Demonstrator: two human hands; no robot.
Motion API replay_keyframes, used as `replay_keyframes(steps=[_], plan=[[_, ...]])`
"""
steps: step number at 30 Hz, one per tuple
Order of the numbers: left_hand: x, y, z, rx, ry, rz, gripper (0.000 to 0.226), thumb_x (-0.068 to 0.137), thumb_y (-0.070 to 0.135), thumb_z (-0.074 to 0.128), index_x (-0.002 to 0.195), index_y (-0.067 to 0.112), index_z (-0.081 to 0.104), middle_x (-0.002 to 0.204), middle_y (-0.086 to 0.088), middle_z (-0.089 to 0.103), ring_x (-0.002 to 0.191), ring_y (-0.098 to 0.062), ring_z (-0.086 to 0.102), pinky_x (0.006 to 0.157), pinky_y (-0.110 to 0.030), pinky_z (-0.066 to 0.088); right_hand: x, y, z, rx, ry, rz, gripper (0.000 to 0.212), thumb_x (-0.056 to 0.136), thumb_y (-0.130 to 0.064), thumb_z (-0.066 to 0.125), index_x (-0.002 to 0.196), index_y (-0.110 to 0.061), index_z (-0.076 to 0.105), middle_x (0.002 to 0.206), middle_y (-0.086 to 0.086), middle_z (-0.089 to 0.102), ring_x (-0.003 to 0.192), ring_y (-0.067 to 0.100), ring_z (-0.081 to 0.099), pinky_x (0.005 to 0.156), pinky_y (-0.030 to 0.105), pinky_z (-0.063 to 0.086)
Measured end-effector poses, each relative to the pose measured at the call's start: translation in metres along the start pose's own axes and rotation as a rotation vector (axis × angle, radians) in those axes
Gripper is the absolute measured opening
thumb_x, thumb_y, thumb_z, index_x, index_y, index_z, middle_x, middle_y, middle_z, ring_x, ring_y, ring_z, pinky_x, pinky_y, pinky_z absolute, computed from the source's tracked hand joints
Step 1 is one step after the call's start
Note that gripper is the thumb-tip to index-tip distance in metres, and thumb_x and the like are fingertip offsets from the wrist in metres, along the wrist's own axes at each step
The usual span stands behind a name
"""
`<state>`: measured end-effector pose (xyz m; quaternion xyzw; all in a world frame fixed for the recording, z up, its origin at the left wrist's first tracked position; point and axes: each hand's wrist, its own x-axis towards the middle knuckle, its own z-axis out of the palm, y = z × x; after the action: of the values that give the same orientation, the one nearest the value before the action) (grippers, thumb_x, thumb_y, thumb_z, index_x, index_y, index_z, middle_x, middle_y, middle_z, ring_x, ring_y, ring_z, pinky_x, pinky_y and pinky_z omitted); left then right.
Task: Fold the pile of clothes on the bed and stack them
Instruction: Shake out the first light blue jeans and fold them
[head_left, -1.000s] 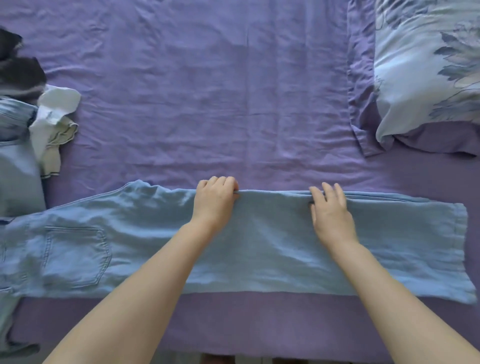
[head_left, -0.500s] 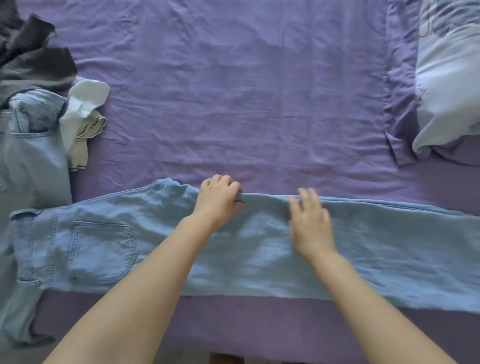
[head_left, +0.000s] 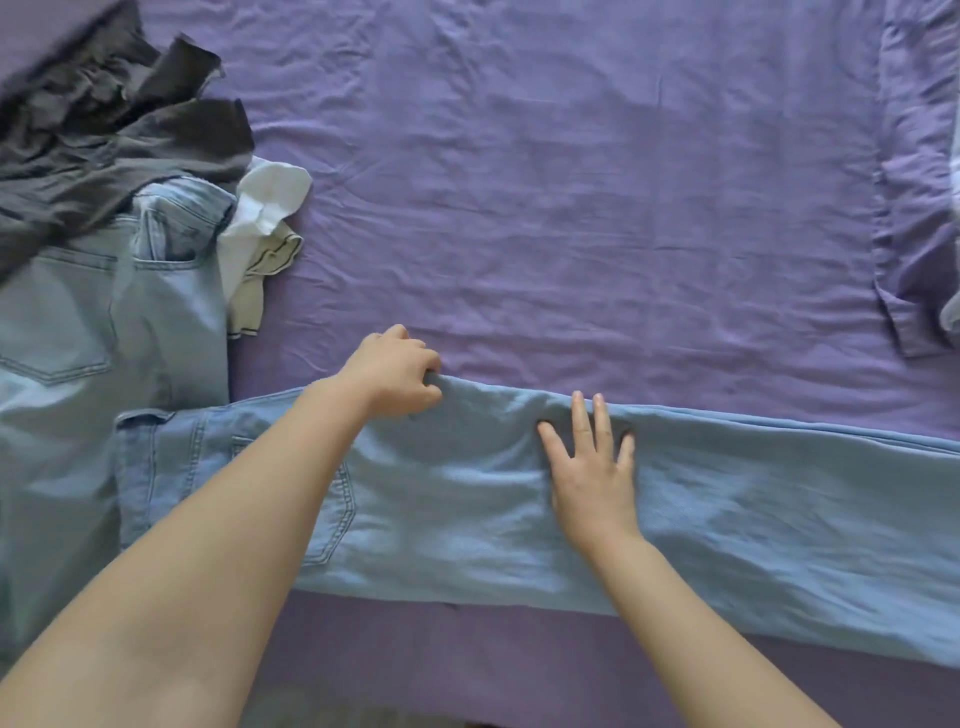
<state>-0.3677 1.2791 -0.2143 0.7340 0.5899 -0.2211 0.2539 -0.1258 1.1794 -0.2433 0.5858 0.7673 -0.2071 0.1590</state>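
Denim in pale blue, the jeans (head_left: 701, 519) lie folded lengthwise along the near edge of the bed (head_left: 571, 208), waistband toward its left side. The left hand (head_left: 397, 376) pinches their far fold with curled fingers; the right hand (head_left: 592, 478) presses flat on the leg, fingers spread. Another pair of jeans (head_left: 78, 322), a grey garment (head_left: 104, 135) and a white garment (head_left: 260, 228) are heaped at the bed's left edge.

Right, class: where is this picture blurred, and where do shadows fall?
Head view: dark garment at the far-left corner is smeared by motion blur; soft daylight, no glare; faint shadows under the right hand and left hand on the jeans.
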Motion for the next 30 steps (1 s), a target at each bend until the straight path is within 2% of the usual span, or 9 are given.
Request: replay_keyframes(steps=[2, 6, 10, 15, 17, 21, 25, 28, 30], plan=[[0.000, -0.005, -0.004, 0.021, -0.027, 0.049, 0.016, 0.082, 0.029, 0.053, 0.095, 0.026, 0.061, 0.101, 0.006, 0.064, 0.105, -0.019, 0.041, 0.086, -0.031, 0.030, 0.000, -0.004, -0.005, -0.032, 0.032, 0.010, 0.070, 0.081, -0.006, 0.058, 0.144, -0.022, 0.032, 0.157, 0.019, -0.001, 0.143, 0.040, -0.008, 0.109, 0.063, 0.014], [-0.001, -0.001, -0.007, 0.102, -0.118, 0.077, 0.020, 0.085, 0.023, 0.050, 0.104, 0.025, 0.059, 0.110, 0.001, 0.061, 0.122, -0.021, 0.038, 0.114, -0.044, 0.013, -0.004, -0.023, -0.010, -0.067, 0.178, -0.020, 0.075, 0.049, 0.007, 0.078, 0.121, -0.012, 0.064, 0.139, 0.022, 0.048, 0.129, 0.045, 0.041, 0.091, 0.067, 0.041], [-0.006, 0.005, -0.009, 0.162, -0.166, 0.097, 0.006, 0.084, 0.025, 0.051, 0.088, 0.029, 0.054, 0.105, 0.003, 0.063, 0.117, -0.022, 0.039, 0.114, -0.049, 0.014, -0.003, -0.049, -0.009, -0.011, 0.244, -0.139, 0.086, 0.044, 0.005, 0.079, 0.126, -0.012, 0.061, 0.129, 0.013, 0.059, 0.120, 0.039, 0.054, 0.087, 0.057, 0.049], [-0.014, 0.005, -0.001, 0.024, -0.152, 0.160, 0.004, 0.084, 0.022, 0.048, 0.082, 0.024, 0.046, 0.101, 0.001, 0.060, 0.122, -0.019, 0.040, 0.116, -0.044, 0.012, 0.003, -0.070, -0.008, 0.057, 0.230, -0.236, 0.074, 0.038, 0.005, 0.082, 0.110, -0.007, 0.070, 0.115, 0.014, 0.066, 0.104, 0.034, 0.065, 0.069, 0.037, 0.056], [-0.019, 0.002, 0.000, 0.031, -0.177, 0.193, 0.005, 0.085, 0.021, 0.047, 0.087, 0.024, 0.049, 0.105, -0.001, 0.061, 0.126, -0.017, 0.039, 0.118, -0.046, 0.004, 0.005, -0.075, -0.007, 0.067, 0.239, -0.234, 0.073, 0.036, 0.006, 0.083, 0.107, -0.007, 0.070, 0.113, 0.016, 0.066, 0.101, 0.034, 0.065, 0.065, 0.037, 0.055], [-0.019, -0.002, -0.011, 0.367, -0.065, 0.271, 0.026, 0.086, 0.023, 0.046, 0.109, 0.020, 0.057, 0.093, 0.000, 0.065, 0.118, -0.023, 0.040, 0.115, -0.058, -0.004, 0.003, -0.073, -0.004, 0.072, 0.225, -0.153, 0.075, 0.039, 0.006, 0.086, 0.111, -0.007, 0.069, 0.113, 0.021, 0.064, 0.104, 0.037, 0.063, 0.069, 0.045, 0.056], [-0.012, -0.002, -0.013, 0.345, 0.021, 0.164, 0.034, 0.087, 0.020, 0.052, 0.119, 0.015, 0.044, 0.110, -0.002, 0.057, 0.124, -0.029, 0.033, 0.113, -0.063, 0.003, 0.001, -0.070, -0.001, 0.030, 0.070, 0.006, 0.074, 0.067, -0.020, 0.083, 0.135, -0.022, 0.053, 0.144, 0.019, 0.042, 0.132, 0.043, 0.038, 0.087, 0.063, 0.045], [-0.012, -0.001, 0.008, 0.302, 0.020, 0.071, 0.066, 0.086, 0.024, 0.059, 0.142, 0.020, 0.024, 0.140, -0.008, 0.033, 0.139, -0.033, 0.015, 0.110, -0.065, -0.004, 0.008, -0.071, 0.005, 0.003, -0.041, 0.051, 0.073, 0.090, -0.047, 0.053, 0.149, -0.038, 0.011, 0.159, 0.010, -0.007, 0.143, 0.039, -0.009, 0.107, 0.065, 0.020], [-0.017, -0.001, 0.028, 0.225, 0.062, -0.022, 0.089, 0.087, 0.026, 0.058, 0.150, 0.029, -0.004, 0.157, -0.010, -0.001, 0.145, -0.034, -0.011, 0.109, -0.064, -0.008, 0.015, -0.078, -0.001, -0.005, 0.006, -0.043, 0.074, 0.084, -0.050, 0.061, 0.147, -0.037, 0.024, 0.158, 0.012, 0.004, 0.143, 0.043, 0.000, 0.101, 0.069, 0.025]])
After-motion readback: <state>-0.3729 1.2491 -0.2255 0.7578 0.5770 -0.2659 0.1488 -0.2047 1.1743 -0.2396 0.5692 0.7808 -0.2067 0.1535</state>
